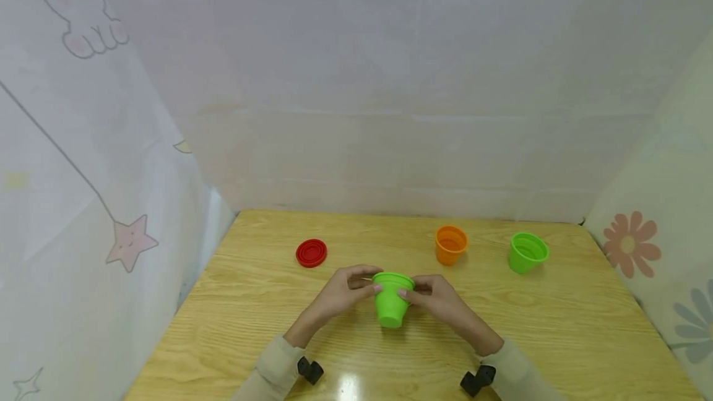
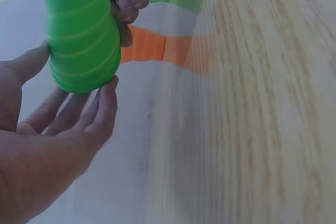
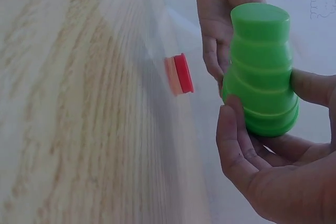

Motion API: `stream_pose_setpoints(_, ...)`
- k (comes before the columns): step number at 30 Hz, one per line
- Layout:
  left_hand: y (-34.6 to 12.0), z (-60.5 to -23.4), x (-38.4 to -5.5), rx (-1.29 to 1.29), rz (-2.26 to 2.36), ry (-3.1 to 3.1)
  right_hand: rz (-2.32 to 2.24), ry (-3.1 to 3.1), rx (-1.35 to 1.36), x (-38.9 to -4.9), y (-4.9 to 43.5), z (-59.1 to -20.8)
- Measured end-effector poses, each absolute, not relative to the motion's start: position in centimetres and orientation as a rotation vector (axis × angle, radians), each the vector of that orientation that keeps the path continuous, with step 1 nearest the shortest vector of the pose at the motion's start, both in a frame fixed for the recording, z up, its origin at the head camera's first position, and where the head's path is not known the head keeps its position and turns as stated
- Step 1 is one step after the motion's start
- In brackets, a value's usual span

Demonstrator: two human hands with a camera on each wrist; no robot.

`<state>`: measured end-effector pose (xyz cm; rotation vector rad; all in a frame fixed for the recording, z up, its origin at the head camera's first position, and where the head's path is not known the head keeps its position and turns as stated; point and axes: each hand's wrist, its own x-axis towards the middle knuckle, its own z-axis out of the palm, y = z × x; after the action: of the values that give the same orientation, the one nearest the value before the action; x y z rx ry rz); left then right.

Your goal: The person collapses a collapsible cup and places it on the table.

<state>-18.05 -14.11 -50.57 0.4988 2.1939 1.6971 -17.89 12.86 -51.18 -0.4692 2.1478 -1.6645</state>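
Observation:
Between both hands, off the tabletop, is a green ridged collapsible cup (image 1: 391, 307), stretched to full height. Its rim tips away and its base points toward the person. The left hand (image 1: 344, 293) grips the rim end from the left, thumb on the near wall and fingers around the far side. From the right, the right hand (image 1: 445, 302) holds it the same way. In the left wrist view the cup's ridged wall (image 2: 81, 35) shows, and the right wrist view shows its smooth base (image 3: 261, 14). The inside of the cup is hidden in the wrist views.
A red collapsible cup (image 1: 311, 253), folded flat, lies at the back left of the wooden table (image 1: 223, 327). An orange cup (image 1: 450, 246) and another green cup (image 1: 527, 254) stand extended at the back right. Printed cloth (image 1: 412, 110) hangs behind and beside the table.

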Motion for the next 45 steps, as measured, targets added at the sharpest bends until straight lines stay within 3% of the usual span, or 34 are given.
stream_pose_setpoints(45,-13.67,-50.92,-18.43,0.292,1.845,1.982,-1.818,2.075,-0.397,-18.11,12.41,-50.81)
